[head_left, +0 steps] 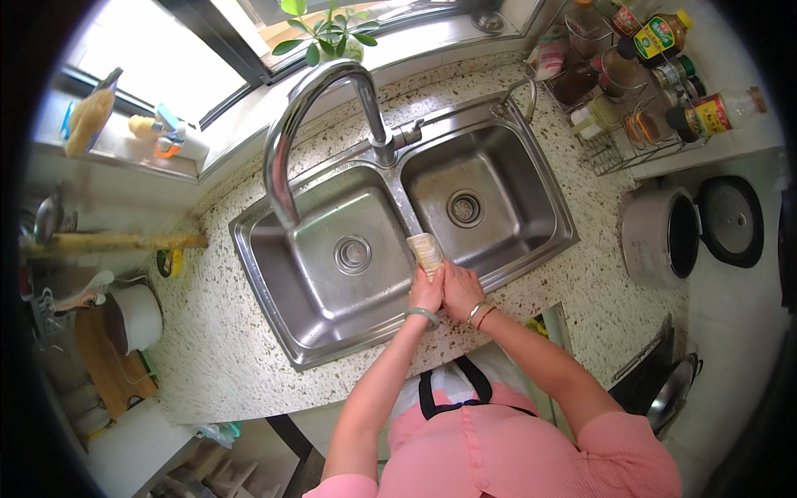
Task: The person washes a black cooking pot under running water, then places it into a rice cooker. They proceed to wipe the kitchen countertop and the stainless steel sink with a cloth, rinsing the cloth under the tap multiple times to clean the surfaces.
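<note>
Bangle (422, 317) at its wrist, the left hand (426, 292) grips a pale ribbed piece (427, 251) over the divider (403, 202) of the double sink (324, 278); whether the right hand (462, 290) alongside also grips it, I cannot tell. Beyond, I see a gooseneck faucet (378, 133), then a leafy plant (336, 41).

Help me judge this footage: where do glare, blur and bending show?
In the head view, the window is blown out white; highlights glint on the faucet and sink; fisheye distortion bows the surroundings; the corners go black; the left hand, right hand and pale object show no obvious blur.
</note>
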Available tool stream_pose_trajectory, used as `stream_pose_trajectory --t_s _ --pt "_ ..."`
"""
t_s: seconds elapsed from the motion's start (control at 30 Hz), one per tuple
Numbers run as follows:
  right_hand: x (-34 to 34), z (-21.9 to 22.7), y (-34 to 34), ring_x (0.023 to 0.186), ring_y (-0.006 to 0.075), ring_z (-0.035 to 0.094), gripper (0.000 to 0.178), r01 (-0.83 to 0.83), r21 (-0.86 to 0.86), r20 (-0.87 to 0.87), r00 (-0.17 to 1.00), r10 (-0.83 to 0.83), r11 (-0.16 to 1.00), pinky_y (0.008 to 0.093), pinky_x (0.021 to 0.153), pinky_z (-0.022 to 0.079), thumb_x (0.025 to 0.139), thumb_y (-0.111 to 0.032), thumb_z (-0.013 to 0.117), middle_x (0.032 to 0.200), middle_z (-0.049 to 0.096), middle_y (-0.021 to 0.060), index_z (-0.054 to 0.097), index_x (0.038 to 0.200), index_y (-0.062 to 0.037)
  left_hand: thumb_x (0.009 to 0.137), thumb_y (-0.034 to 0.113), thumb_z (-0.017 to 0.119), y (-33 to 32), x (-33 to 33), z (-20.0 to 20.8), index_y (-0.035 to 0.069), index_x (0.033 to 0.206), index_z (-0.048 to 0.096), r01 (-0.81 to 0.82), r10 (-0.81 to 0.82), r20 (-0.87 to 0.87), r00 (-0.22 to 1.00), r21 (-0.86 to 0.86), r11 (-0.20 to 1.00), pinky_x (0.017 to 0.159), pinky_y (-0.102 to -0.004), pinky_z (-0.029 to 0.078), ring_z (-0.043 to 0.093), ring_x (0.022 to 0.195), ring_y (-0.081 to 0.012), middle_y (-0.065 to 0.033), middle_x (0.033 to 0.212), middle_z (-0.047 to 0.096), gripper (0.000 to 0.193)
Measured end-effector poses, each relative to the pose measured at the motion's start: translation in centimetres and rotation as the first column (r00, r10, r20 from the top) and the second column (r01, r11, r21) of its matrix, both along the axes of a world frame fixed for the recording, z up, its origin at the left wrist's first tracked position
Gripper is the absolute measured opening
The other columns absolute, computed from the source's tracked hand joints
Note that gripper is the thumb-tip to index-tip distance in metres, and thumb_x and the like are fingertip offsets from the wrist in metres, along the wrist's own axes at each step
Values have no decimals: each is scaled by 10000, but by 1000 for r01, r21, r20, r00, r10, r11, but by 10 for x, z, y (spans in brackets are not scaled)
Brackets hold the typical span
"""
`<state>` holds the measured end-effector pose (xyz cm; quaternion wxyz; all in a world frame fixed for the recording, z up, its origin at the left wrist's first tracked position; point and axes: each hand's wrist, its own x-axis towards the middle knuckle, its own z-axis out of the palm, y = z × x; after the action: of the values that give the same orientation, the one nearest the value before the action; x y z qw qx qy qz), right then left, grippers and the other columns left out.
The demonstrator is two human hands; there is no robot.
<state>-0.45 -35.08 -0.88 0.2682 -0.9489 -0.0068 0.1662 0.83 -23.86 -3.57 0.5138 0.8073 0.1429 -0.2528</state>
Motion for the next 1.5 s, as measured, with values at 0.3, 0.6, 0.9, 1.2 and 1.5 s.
stream_pose_trajectory --t_s 0.3,0.6,0.9,1.2,1.5 --pt "44 -14 14 1200 366 473 608 135 153 -181 978 -106 979 444 990 377 864 -214 531 1301 471 234 305 1367 42 942 446 488 -5 60 23 -48 1249 463 -12 21 -134 991 64 998 921 -451 441 566 1095 -447 -314 1129 598 581" --pt "135 -25 31 1143 380 500 579 130 260 -38 992 -124 957 473 922 408 868 -224 512 1259 487 234 319 1350 33 945 402 507 9 150 8 -92 1233 439 -57 61 -42 997 93 994 909 -471 446 561 1073 -478 -321 1110 598 575" --pt "183 -35 46 1044 402 541 460 83 84 2 997 -83 993 509 810 452 843 -141 500 1185 513 250 384 1227 84 938 199 562 22 202 -19 -65 1147 558 -108 152 179 972 -234 966 836 -339 483 621 933 -207 -158 1043 662 337" --pt "108 -22 31 1197 375 495 514 204 290 -185 970 -155 935 510 940 422 935 -293 413 1317 467 232 312 1358 -19 946 468 455 15 114 -19 -17 1268 463 -48 38 96 995 110 993 899 -480 442 570 1061 -470 -314 1115 604 582" --pt "-1 18 -10 1255 327 453 555 -48 63 -103 993 54 997 437 965 386 883 -186 519 1321 482 207 327 1348 47 965 251 456 4 -16 13 -13 1222 513 74 -85 136 987 82 994 942 -485 403 517 1086 -457 -267 1175 543 373"
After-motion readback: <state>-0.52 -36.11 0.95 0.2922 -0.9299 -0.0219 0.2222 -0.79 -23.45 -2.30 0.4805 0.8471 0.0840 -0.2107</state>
